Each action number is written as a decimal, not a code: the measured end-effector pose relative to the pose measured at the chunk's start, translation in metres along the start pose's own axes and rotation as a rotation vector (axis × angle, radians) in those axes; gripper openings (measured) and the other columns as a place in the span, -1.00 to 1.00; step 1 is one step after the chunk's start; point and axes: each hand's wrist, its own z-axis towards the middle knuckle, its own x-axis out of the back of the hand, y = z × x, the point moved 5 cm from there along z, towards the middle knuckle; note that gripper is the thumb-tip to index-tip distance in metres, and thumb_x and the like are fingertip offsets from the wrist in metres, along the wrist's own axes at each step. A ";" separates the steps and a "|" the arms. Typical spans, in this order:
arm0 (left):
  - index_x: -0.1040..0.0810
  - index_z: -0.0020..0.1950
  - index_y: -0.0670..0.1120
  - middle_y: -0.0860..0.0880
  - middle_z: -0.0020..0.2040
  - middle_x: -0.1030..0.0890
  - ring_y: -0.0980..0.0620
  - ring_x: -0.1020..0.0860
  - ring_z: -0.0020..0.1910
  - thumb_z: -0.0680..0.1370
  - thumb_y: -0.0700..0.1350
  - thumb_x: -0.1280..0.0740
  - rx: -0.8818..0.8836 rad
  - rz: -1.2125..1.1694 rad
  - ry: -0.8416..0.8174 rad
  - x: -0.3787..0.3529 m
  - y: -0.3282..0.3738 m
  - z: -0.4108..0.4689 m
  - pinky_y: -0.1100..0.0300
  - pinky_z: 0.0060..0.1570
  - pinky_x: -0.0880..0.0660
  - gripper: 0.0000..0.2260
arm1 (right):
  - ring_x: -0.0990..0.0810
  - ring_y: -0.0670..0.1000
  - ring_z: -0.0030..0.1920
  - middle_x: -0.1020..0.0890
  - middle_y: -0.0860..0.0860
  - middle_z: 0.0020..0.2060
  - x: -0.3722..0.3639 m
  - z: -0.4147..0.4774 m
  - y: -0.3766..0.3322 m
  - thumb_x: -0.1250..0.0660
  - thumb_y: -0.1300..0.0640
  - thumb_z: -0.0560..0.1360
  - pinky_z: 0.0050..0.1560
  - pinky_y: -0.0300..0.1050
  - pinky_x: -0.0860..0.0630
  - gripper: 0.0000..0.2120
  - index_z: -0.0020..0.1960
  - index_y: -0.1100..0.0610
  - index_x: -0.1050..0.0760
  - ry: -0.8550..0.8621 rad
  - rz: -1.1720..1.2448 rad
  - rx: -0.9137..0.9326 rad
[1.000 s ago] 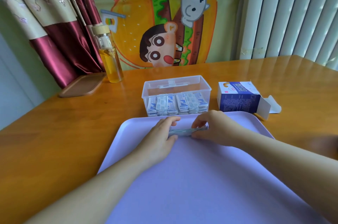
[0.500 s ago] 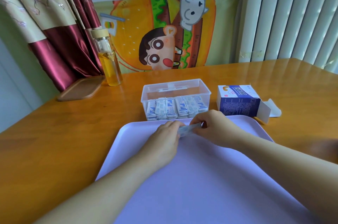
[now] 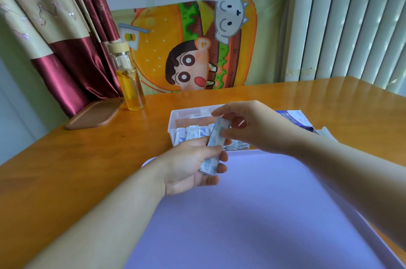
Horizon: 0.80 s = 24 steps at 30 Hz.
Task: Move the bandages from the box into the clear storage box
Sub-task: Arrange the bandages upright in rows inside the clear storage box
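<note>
Head view: thin, crinkly wrapped bandages [image 3: 218, 130]

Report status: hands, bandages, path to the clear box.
Left hand grips stack of bandages low, right hand pinches its top. Stack tilted above purple tray, short of clear storage box. Box open, more bandages inside; nothing in between.

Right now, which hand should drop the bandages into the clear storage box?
Probably right: the right hand pinches the bandage stack at its top, nearest the clear storage box; the left hand grips it lower.
</note>
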 end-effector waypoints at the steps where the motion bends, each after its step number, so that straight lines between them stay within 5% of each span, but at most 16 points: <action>1: -0.54 0.11 -0.07 -0.03 -0.22 -0.53 0.08 -0.53 -0.31 0.61 -0.16 -0.21 -0.017 -0.037 0.009 -0.001 -0.001 0.002 0.24 -0.41 -0.48 -0.85 | -0.54 -0.21 -0.14 -0.57 -0.17 -0.08 -0.001 -0.002 0.000 -0.39 0.15 0.47 -0.09 -0.38 -0.49 -0.58 0.31 0.03 -0.45 -0.003 0.009 -0.008; 5: -0.56 0.10 -0.07 -0.03 -0.24 -0.56 0.07 -0.53 -0.35 0.60 -0.19 -0.23 -0.037 -0.142 0.009 -0.005 -0.003 0.005 0.13 -0.30 -0.59 -0.85 | -0.40 -0.21 0.20 -0.39 -0.11 0.32 -0.013 -0.013 0.000 -0.43 -0.05 0.40 0.14 -0.32 -0.45 -0.21 0.51 0.04 -0.14 -0.130 0.000 -0.003; 9: -0.55 0.15 -0.07 -0.05 -0.19 -0.56 0.03 -0.60 -0.32 0.62 -0.19 -0.18 -0.022 -0.200 0.008 -0.005 -0.005 0.008 0.11 -0.30 -0.58 -0.81 | -0.22 -0.21 0.28 -0.16 -0.15 0.41 -0.024 -0.020 0.001 -0.51 -0.13 0.28 0.21 -0.43 -0.24 0.11 0.55 0.03 0.16 -0.235 -0.088 -0.008; 12: -0.54 0.18 -0.07 -0.10 -0.10 -0.62 -0.04 -0.62 -0.18 0.63 -0.19 -0.15 -0.070 -0.172 -0.013 -0.009 -0.003 0.008 0.11 -0.25 -0.55 -0.78 | -0.11 -0.09 0.37 -0.06 -0.16 0.40 -0.032 -0.022 -0.002 -0.49 -0.31 0.18 0.35 -0.22 -0.24 0.30 0.50 0.02 0.40 -0.221 -0.292 0.034; 19: -0.57 0.15 -0.07 -0.18 0.08 -0.64 -0.11 -0.60 0.05 0.59 -0.27 -0.15 -0.131 0.037 0.067 -0.012 -0.004 0.008 0.01 -0.05 -0.51 -0.74 | -0.20 -0.05 0.31 -0.18 -0.05 0.33 -0.038 -0.021 -0.003 -0.47 -0.25 0.28 0.23 -0.28 -0.24 0.19 0.53 0.06 0.30 -0.072 -0.319 0.141; 24: -0.54 0.16 -0.04 -0.12 0.04 -0.64 -0.05 -0.61 0.04 0.59 -0.29 -0.13 -0.180 0.027 0.025 -0.017 -0.001 0.005 0.10 -0.13 -0.52 -0.72 | -0.20 -0.03 0.32 -0.17 -0.01 0.34 -0.039 -0.021 -0.004 -0.49 -0.22 0.28 0.24 -0.27 -0.27 0.16 0.53 0.07 0.25 -0.062 -0.296 0.182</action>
